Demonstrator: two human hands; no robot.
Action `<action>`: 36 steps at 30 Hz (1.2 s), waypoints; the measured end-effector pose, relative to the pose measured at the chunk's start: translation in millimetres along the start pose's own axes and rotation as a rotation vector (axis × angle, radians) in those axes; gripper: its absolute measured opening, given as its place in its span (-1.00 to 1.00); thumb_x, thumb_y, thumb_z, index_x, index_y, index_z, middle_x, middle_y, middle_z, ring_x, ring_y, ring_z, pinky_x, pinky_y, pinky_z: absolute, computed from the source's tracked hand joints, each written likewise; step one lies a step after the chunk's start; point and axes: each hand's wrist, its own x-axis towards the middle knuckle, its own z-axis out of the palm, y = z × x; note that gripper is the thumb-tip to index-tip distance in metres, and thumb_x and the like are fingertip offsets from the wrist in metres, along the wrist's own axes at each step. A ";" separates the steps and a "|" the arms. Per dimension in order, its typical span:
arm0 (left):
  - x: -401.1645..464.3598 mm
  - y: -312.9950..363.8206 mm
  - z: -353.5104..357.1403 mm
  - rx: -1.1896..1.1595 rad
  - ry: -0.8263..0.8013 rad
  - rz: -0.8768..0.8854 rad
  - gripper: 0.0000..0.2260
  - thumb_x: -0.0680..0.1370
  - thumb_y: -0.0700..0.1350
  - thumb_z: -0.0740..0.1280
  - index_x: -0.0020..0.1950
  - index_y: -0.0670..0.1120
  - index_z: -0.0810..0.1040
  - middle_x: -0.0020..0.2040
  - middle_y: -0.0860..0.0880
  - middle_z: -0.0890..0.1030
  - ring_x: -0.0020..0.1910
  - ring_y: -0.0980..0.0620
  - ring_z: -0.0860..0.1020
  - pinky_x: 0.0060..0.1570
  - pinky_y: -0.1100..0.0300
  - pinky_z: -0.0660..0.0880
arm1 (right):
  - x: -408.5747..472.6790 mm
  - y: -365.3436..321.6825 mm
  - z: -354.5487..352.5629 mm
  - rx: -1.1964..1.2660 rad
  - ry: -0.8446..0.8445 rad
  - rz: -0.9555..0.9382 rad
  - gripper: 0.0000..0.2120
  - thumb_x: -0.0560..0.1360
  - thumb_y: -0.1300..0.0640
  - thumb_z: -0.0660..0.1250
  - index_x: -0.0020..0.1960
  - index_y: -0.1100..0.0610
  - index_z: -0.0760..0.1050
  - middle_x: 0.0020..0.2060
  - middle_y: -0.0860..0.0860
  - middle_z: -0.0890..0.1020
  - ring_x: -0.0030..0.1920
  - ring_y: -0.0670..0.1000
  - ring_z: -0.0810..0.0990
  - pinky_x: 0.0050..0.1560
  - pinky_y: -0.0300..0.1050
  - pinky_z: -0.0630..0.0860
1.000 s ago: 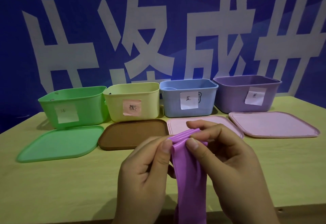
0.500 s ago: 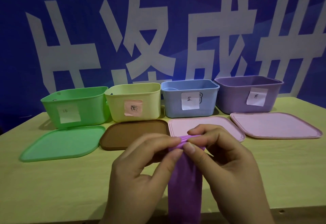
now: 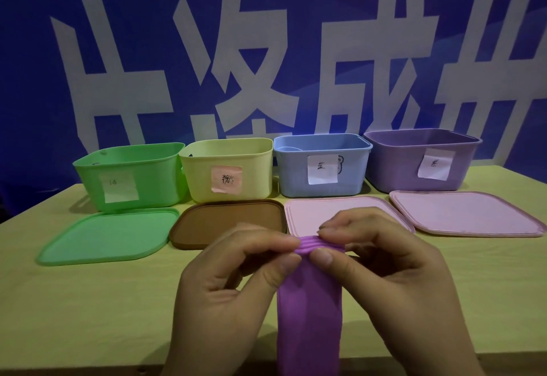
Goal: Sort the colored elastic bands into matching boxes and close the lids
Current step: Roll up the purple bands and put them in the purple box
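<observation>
Over table (image 3: 88, 301), both hands pinching purple band (image 3: 310, 310)

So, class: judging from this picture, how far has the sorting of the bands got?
Done: nothing that shows; something pale lies in the blue box, unclear what. In hand: both the left hand and right hand pinch the gathered top of a purple band. Left: drop it into the purple box, then fit all four lids, such as the green lid, which lie on the table.

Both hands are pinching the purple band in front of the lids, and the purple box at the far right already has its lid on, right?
Not quite. In the head view both hands, left and right, do pinch the purple band, but the purple box is open; its lid lies flat before it.
</observation>
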 end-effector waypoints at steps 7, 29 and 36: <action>-1.7 4.1 1.4 -0.036 0.020 -0.112 -0.69 0.30 0.16 0.45 0.04 0.29 0.60 -0.14 0.21 0.68 -0.15 0.22 0.65 -0.14 0.43 0.51 | 0.3 -4.1 -7.0 0.109 -0.113 0.149 -0.65 0.15 -0.16 0.54 -0.21 0.04 0.62 -0.21 -0.01 0.66 -0.20 -0.07 0.65 -0.18 -0.23 0.58; 1.8 12.7 -6.1 0.141 -0.033 -0.135 -0.62 0.31 0.00 0.44 0.09 0.30 0.56 -0.15 0.27 0.64 -0.13 0.26 0.62 -0.15 0.47 0.49 | 6.4 -17.3 -11.3 -0.087 -0.215 0.214 -0.76 0.20 0.12 0.51 -0.14 -0.04 0.65 -0.26 -0.07 0.68 -0.23 -0.10 0.65 -0.23 -0.28 0.58; 1.8 7.5 -9.5 -0.216 -0.149 -0.372 -0.46 0.22 -0.18 0.54 0.11 0.25 0.58 -0.17 0.07 0.68 -0.13 0.17 0.64 -0.12 0.39 0.52 | 2.4 -8.6 -9.8 -0.106 -0.164 0.149 -0.87 0.22 0.17 0.46 -0.27 -0.02 0.63 -0.34 0.04 0.60 -0.27 0.01 0.59 -0.26 -0.20 0.56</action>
